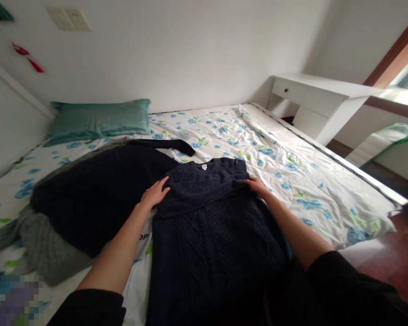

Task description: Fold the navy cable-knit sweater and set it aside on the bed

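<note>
A dark navy cable-knit sweater [217, 235] lies spread on the bed in front of me, its neckline with a white label pointing away. One sleeve is folded across the chest. My left hand [154, 192] rests at the sweater's left edge, fingers stretched and thumb apart. On the other side, my right hand [257, 186] has its fingers closed on the edge of the folded sleeve by the right shoulder. Beside the sweater, a heap of other clothes holds a dark knit garment [98, 194] lying over a grey knit sweater [54, 246].
The bed has a white sheet [221, 129] with blue flowers. A green pillow [100, 120] lies at the back left against the wall. To the far right stands a white desk [306, 95] with a drawer, near a window. A blurred patch covers the lower left corner.
</note>
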Demonstrator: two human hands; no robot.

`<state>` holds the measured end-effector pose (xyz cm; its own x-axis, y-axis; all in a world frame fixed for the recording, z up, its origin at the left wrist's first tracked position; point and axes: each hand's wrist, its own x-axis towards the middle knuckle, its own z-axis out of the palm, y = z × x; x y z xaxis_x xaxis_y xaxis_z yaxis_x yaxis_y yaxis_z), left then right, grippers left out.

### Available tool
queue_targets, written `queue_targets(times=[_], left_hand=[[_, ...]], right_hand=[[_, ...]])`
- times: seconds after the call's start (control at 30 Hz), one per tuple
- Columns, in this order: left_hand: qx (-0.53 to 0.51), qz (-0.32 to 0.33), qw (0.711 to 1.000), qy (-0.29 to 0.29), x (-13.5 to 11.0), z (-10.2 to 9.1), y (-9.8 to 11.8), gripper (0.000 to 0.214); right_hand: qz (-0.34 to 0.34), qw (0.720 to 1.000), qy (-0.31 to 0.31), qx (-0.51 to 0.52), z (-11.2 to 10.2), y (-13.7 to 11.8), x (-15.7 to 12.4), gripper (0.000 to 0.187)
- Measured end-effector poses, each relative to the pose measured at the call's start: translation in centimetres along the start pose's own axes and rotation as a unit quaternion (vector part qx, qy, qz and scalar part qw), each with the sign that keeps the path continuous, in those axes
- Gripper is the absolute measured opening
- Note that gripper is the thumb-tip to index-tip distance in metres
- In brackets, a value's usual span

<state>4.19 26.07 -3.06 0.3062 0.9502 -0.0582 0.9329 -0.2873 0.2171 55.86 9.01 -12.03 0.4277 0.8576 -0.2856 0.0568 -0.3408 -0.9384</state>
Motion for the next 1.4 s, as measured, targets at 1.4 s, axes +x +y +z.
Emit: queue_targets(times=[1.4], left_hand=[[0.062, 0.013, 0.998, -0.013, -15.0, 0.2, -0.5, 0.019]], right_hand=[[-0.05, 0.949, 0.088, -0.297, -1.6, -2.3, -2.4, 0.026]])
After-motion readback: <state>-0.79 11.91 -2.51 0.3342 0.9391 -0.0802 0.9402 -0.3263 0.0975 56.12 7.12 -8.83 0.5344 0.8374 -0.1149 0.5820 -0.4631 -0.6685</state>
